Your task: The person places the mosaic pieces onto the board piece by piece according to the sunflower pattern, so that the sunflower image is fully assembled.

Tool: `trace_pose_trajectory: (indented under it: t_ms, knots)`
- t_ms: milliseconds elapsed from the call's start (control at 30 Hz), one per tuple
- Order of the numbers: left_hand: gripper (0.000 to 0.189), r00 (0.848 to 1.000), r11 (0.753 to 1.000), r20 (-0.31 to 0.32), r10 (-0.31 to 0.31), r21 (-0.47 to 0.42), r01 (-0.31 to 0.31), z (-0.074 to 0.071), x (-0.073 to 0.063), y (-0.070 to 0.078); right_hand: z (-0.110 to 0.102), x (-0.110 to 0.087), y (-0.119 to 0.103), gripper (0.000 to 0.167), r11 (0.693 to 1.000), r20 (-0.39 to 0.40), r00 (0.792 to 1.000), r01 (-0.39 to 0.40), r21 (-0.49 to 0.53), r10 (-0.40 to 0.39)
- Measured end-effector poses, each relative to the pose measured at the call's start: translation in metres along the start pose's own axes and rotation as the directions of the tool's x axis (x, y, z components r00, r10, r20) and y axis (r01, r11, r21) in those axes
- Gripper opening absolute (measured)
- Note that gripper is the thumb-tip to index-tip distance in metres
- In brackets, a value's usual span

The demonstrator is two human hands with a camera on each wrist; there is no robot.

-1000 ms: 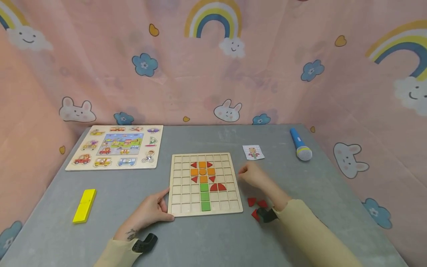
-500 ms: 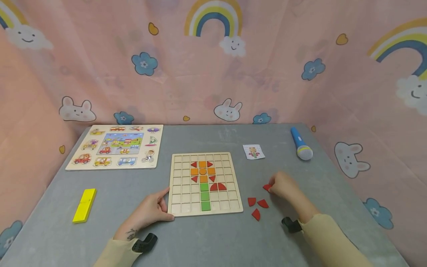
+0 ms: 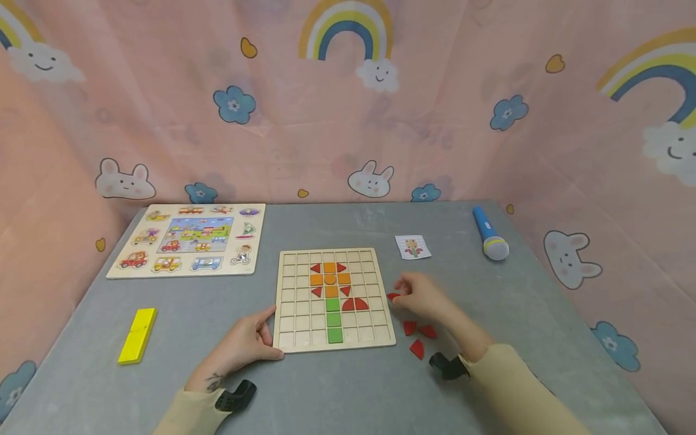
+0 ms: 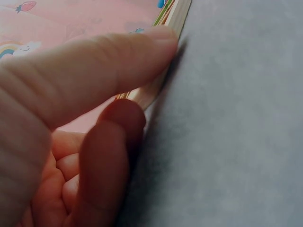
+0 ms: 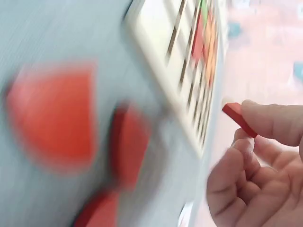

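Observation:
My right hand (image 3: 426,297) pinches a red quarter-circle tile (image 3: 393,296) just off the right side of the wooden grid board (image 3: 293,342). The right wrist view shows this tile (image 5: 239,119) between thumb and fingers. At the board's near left corner, my left hand (image 3: 244,343) holds the edges between thumb and index finger. Orange squares, an orange round piece (image 3: 330,279), red triangles (image 3: 345,291) and green squares (image 3: 334,320) sit on the grid. Two red quarter circles (image 3: 356,304) lie side by side right of the top green square. Three loose red tiles (image 3: 417,348) lie beneath my right hand.
A small pattern card (image 3: 413,248) lies beyond my right hand, and a blue toy microphone (image 3: 490,234) is at the back right. A vehicle puzzle board (image 3: 187,240) occupies the back left. Yellow blocks (image 3: 138,336) lie at the left. A pink curtain backs the grey table.
My right hand picked up a red quarter-circle tile from the table on the right and carried it left to the board's side. The left hand stays at the board's corner.

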State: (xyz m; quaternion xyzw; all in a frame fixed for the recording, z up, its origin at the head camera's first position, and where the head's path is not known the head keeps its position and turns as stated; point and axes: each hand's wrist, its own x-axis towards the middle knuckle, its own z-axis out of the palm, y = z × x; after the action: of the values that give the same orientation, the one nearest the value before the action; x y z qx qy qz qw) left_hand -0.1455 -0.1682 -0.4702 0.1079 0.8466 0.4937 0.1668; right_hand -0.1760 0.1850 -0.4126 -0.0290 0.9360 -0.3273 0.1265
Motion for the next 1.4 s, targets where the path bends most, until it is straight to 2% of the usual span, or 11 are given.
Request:
trace_pose_trajectory:
  t_ms: [100, 167, 300, 400, 500, 633, 933, 1167, 1400]
  knots:
    - [0.102, 1.0, 1.0, 0.002, -0.002, 0.0, 0.002, 0.0, 0.0, 0.001, 0.013, 0.002, -0.019, 0.034, 0.998, 0.062, 0.997, 0.048, 0.034, -0.05]
    - [0.101, 1.0, 1.0, 0.001, -0.002, 0.001, 0.002, 0.001, 0.0, 0.001, 0.02, 0.002, -0.03, 0.03, 0.998, 0.087, 0.995, 0.053, 0.039, -0.056]
    - [0.101, 1.0, 1.0, -0.009, -0.009, 0.016, 0.009, 0.002, 0.001, 0.002, 0.034, 0.004, -0.043, 0.011, 0.993, 0.052, 0.996, 0.063, 0.097, -0.069]
    - [0.1, 1.0, 0.999, -0.019, -0.022, 0.027, 0.023, 0.002, 0.001, 0.003, 0.043, 0.006, -0.047, 0.005, 0.985, 0.016, 0.998, 0.064, 0.158, -0.067]
    - [0.101, 1.0, 0.999, -0.018, -0.024, 0.023, 0.025, 0.002, 0.001, 0.003, 0.051, 0.007, -0.05, 0.008, 0.971, 0.038, 0.999, -0.001, 0.24, -0.008]
    - [0.101, 0.999, 0.999, -0.016, -0.029, 0.021, 0.029, 0.001, 0.001, 0.003, 0.058, 0.008, -0.053, 0.01, 0.957, 0.082, 0.995, -0.072, 0.281, 0.051]
    - [0.101, 0.999, 1.0, -0.019, -0.025, 0.016, 0.026, 0.001, 0.0, 0.002, 0.066, 0.008, -0.059, 0.012, 0.96, 0.089, 0.992, -0.108, 0.258, 0.088]
    - [0.101, 1.0, 1.0, -0.014, -0.014, 0.02, 0.015, 0.0, 0.0, 0.0, 0.069, 0.009, -0.062, 0.016, 0.993, 0.026, 1.0, -0.019, 0.116, 0.016]
    - [0.101, 1.0, 1.0, -0.012, -0.008, 0.026, 0.008, 0.0, 0.0, 0.0, 0.071, 0.01, -0.06, 0.018, 0.998, -0.006, 1.0, 0.013, 0.056, -0.012]
